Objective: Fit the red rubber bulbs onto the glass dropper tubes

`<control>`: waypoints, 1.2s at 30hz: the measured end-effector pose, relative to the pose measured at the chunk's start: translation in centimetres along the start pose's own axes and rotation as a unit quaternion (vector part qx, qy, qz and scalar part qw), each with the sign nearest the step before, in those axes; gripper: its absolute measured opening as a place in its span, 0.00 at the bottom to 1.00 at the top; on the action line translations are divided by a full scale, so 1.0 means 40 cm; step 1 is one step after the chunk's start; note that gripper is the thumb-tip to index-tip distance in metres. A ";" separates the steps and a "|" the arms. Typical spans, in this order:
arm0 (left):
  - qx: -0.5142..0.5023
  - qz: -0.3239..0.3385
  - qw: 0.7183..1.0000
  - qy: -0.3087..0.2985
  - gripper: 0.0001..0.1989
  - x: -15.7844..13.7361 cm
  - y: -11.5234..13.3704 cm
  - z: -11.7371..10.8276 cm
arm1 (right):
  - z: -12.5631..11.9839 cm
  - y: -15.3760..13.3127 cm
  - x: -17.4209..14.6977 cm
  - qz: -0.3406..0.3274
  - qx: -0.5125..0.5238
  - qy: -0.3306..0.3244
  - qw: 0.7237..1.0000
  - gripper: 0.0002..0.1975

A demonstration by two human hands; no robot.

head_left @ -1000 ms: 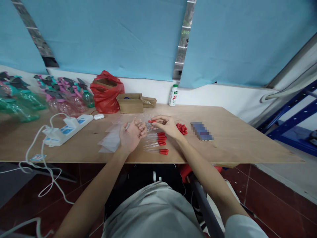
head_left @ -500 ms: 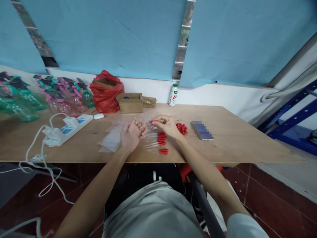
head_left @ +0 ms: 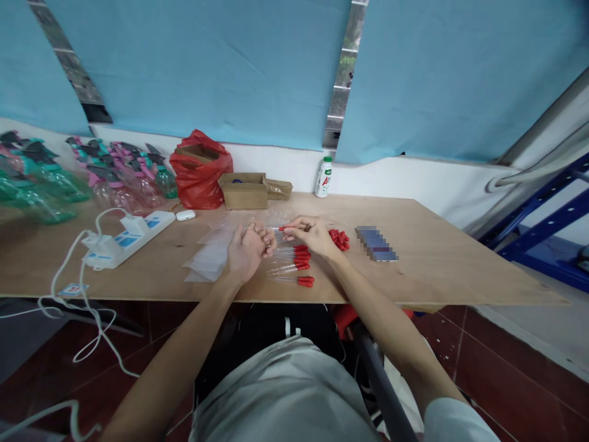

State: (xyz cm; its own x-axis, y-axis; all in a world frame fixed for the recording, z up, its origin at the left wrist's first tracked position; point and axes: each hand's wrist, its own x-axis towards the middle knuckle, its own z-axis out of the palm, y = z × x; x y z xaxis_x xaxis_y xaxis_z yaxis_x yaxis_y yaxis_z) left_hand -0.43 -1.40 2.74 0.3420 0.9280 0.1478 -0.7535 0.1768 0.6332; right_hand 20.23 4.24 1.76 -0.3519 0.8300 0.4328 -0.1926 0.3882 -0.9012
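Observation:
My left hand (head_left: pixel 248 250) is palm up with curled fingers, closed around the clear dropper tube (head_left: pixel 275 228). In a pinch, my right hand (head_left: pixel 313 238) holds a red rubber bulb (head_left: pixel 288 228) at the tube's right end; the two appear to meet, though fingers partly cover them. Below the hands lie several droppers with red bulbs (head_left: pixel 301 252), in small groups, tubes pointing left. Loose red bulbs (head_left: pixel 339 239) are piled beside my right wrist. More clear tubes lie behind the fingers, partly hidden. Clear plastic bags (head_left: pixel 205 263) rest left of my left hand.
A power strip (head_left: pixel 133 240) with white cables lies at left, near several spray bottles (head_left: pixel 124 184). Behind stand a red plastic bag (head_left: pixel 199 184), a cardboard box (head_left: pixel 243 191) and a white bottle (head_left: pixel 324 178). A phone (head_left: pixel 377 244) lies at right.
The red bulb and my right hand have shifted slightly, and the clear tube now shows in line with the bulb between my hands. The whole view has moved a little.

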 end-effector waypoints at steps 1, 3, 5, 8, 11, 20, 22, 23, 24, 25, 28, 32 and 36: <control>0.012 0.005 1.000 -0.005 0.26 0.001 -0.001 -0.003 | 0.000 0.000 -0.001 0.002 0.000 -0.001 1.000 0.20; 0.038 0.016 0.999 -0.020 0.25 0.003 -0.003 -0.010 | 0.000 0.000 -0.002 0.005 0.002 -0.002 1.000 0.21; 0.058 0.026 0.997 -0.035 0.25 0.005 -0.006 -0.019 | 0.000 0.003 -0.003 0.006 0.004 -0.001 1.000 0.21; 0.071 0.032 0.996 -0.046 0.25 0.007 -0.009 -0.025 | -0.001 0.010 -0.002 0.005 0.001 -0.003 1.000 0.20; 0.069 0.028 0.997 -0.032 0.25 0.007 -0.010 -0.022 | -0.001 0.016 -0.001 0.001 -0.001 -0.006 1.000 0.20; 0.075 0.021 0.997 -0.017 0.25 0.003 -0.009 -0.014 | 0.004 0.016 -0.004 -0.012 0.000 -0.008 1.000 0.19; 0.081 0.019 0.996 -0.014 0.25 0.002 -0.008 -0.010 | 0.004 0.013 -0.003 -0.013 0.002 -0.008 1.000 0.19; 0.083 0.019 0.996 -0.012 0.25 0.001 -0.008 -0.007 | 0.004 0.012 -0.002 -0.011 0.000 -0.008 1.000 0.19; 0.083 0.021 0.996 -0.011 0.25 0.001 -0.009 -0.006 | 0.005 0.010 -0.001 -0.011 -0.003 -0.008 1.000 0.19; 0.081 0.026 0.996 -0.010 0.25 0.002 -0.010 -0.005 | 0.005 0.009 0.000 -0.010 -0.007 -0.008 1.000 0.19; 0.077 0.044 0.996 -0.012 0.25 0.005 -0.011 -0.008 | 0.005 0.007 0.002 -0.011 -0.022 -0.004 1.000 0.20; 0.088 0.048 0.995 -0.003 0.22 0.013 -0.008 -0.020 | -0.002 0.004 0.000 -0.013 -0.033 -0.014 0.999 0.18; 0.092 0.073 0.992 0.041 0.15 0.023 -0.005 -0.030 | -0.011 -0.003 0.000 -0.017 -0.030 -0.021 0.999 0.18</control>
State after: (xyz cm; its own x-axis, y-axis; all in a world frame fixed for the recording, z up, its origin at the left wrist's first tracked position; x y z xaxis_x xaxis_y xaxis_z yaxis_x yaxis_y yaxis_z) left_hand -0.65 -0.20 1.84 0.1834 0.9643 0.1910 -0.6739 -0.0181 0.7386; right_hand 20.64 4.35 1.85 -0.3839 0.7988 0.4632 -0.1498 0.4411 -0.8849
